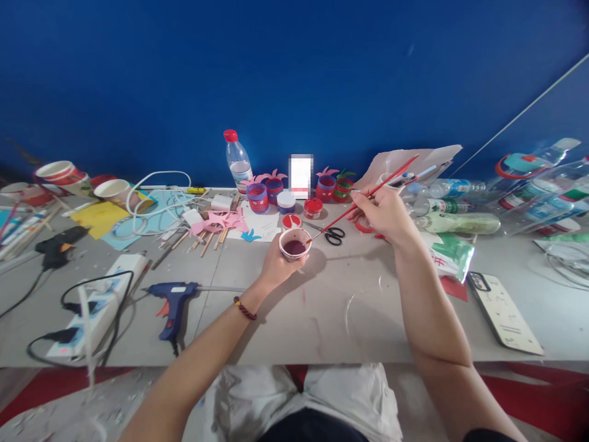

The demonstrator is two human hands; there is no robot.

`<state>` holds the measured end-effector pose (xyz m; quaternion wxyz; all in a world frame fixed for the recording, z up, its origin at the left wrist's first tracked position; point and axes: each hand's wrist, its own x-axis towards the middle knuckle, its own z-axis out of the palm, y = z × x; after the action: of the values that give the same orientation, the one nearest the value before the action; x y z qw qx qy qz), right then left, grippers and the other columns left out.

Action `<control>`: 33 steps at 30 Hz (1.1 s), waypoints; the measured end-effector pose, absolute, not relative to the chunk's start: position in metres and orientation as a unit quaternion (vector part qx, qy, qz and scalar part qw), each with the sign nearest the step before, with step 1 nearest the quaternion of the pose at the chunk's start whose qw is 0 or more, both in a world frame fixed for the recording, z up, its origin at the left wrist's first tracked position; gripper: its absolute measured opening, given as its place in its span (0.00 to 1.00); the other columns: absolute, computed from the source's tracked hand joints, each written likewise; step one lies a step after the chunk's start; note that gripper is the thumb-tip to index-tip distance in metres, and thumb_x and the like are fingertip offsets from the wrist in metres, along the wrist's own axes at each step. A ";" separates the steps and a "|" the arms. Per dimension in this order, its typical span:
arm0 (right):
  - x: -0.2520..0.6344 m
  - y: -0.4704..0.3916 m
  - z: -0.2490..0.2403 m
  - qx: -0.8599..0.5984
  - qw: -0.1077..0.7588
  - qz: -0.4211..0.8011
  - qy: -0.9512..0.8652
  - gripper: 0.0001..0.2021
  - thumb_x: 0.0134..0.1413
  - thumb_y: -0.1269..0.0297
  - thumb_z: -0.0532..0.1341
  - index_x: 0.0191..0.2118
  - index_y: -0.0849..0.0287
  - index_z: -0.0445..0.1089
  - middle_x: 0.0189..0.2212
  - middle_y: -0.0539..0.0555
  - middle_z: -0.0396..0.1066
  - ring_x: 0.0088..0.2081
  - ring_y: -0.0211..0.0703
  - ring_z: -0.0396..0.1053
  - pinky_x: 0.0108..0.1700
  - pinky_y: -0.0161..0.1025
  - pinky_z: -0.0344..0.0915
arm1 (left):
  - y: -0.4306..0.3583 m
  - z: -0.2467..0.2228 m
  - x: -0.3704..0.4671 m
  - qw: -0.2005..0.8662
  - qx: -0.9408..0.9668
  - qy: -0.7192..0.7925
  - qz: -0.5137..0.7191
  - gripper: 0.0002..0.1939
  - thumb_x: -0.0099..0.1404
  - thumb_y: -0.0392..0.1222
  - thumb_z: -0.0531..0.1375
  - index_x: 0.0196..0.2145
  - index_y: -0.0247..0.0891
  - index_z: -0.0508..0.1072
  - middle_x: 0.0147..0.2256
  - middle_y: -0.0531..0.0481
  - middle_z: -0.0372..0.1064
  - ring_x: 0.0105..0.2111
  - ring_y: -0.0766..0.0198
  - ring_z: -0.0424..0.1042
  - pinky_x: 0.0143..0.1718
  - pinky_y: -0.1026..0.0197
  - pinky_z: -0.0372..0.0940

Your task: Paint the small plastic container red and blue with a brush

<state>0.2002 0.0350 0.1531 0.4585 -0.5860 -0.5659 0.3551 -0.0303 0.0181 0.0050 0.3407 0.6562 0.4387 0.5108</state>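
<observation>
My left hand is wrapped round a small paper cup with dark reddish-purple liquid or paint inside, held tilted a little toward me. Between the fingers of my right hand is a thin red paintbrush; its tip is at the cup's right rim. Just behind the cup lie a red jar lid and an open jar of red paint. Black-handled scissors rest right of the cup. Painted cups with paper leaves, such as a purple-red one, stand further back.
A blue glue gun and a white power strip with cables lie at left. Pink paper cutouts sit on sticks. A bottle with a red cap stands by the blue wall. Plastic bottles and a phone are at right.
</observation>
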 end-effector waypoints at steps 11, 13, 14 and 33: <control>0.201 0.034 0.158 -0.596 0.457 0.355 -0.556 0.16 0.56 0.53 0.66 0.26 0.55 0.64 0.19 0.52 0.74 0.21 0.40 0.72 0.23 0.35 0.70 | 0.018 0.009 -0.029 0.345 0.660 0.430 0.511 0.26 0.52 0.39 0.70 0.48 0.41 0.69 0.45 0.45 0.73 0.46 0.54 0.74 0.49 0.50 0.69; 0.202 0.034 0.159 -0.595 0.458 0.357 -0.556 0.16 0.55 0.53 0.66 0.26 0.55 0.64 0.19 0.52 0.74 0.21 0.40 0.73 0.23 0.36 0.71 | 0.018 0.009 -0.029 0.346 0.658 0.430 0.512 0.26 0.52 0.39 0.70 0.48 0.40 0.69 0.45 0.45 0.73 0.46 0.54 0.74 0.49 0.50 0.69; 0.202 0.034 0.158 -0.596 0.458 0.356 -0.556 0.16 0.55 0.52 0.66 0.26 0.55 0.64 0.19 0.53 0.74 0.21 0.40 0.73 0.22 0.35 0.70 | 0.018 0.009 -0.029 0.343 0.659 0.431 0.513 0.26 0.52 0.39 0.70 0.48 0.40 0.69 0.45 0.45 0.72 0.46 0.54 0.74 0.50 0.50 0.68; 0.204 0.034 0.159 -0.591 0.463 0.356 -0.557 0.17 0.54 0.51 0.67 0.26 0.55 0.64 0.19 0.53 0.75 0.21 0.41 0.74 0.25 0.38 0.73 | 0.018 0.005 -0.030 0.340 0.660 0.438 0.507 0.27 0.52 0.40 0.71 0.49 0.41 0.69 0.46 0.44 0.73 0.47 0.54 0.74 0.49 0.50 0.69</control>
<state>0.2043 0.0344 0.1585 0.4628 -0.5909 -0.5569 0.3557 -0.0299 0.0183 0.0054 0.3402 0.6601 0.4377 0.5069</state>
